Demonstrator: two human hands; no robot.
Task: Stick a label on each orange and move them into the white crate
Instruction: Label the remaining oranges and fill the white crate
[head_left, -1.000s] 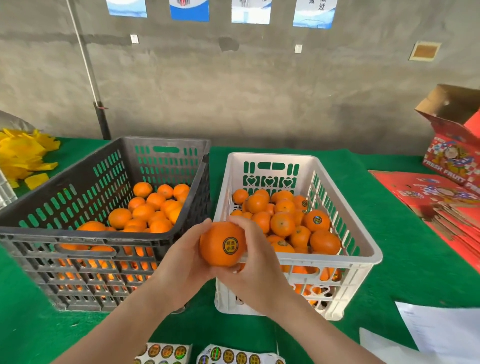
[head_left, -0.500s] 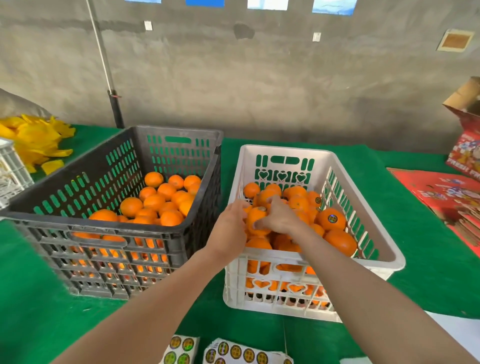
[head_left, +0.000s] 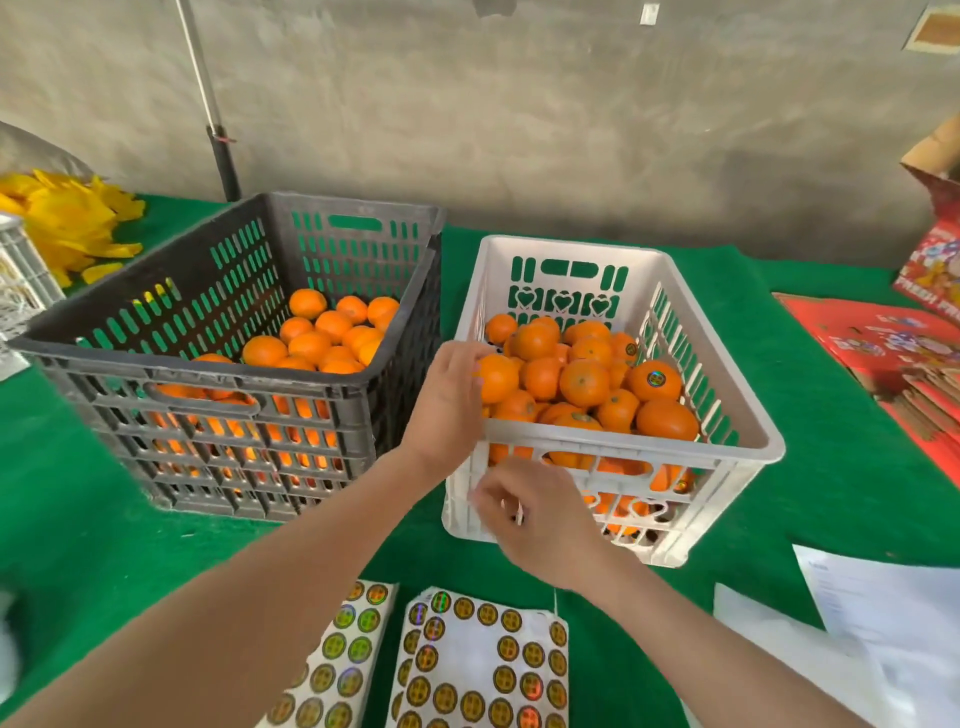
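Note:
A white crate (head_left: 727, 447) on the green cloth holds a heap of oranges; one at the right (head_left: 655, 380) shows a round label. My left hand (head_left: 449, 400) reaches over the crate's left wall, its fingers curled against an orange (head_left: 498, 378) on top of the heap. In front of the crate's near wall my right hand (head_left: 540, 514) hangs blurred, fingers loosely curled, holding nothing. The black crate (head_left: 182, 371) to the left holds several unlabelled oranges (head_left: 322, 338). Two sheets of round labels (head_left: 483, 660) lie near the table's front edge, below my hands.
Yellow foam nets (head_left: 67, 218) and another white basket (head_left: 21, 280) sit at the far left. Red fruit cartons (head_left: 883, 343) lie at the right, white papers (head_left: 883, 597) at the near right. A pole (head_left: 218, 135) leans on the wall behind the black crate.
Both hands carried the labelled orange into the white crate. The right hand then drew back out toward me; the left hand stays at the orange.

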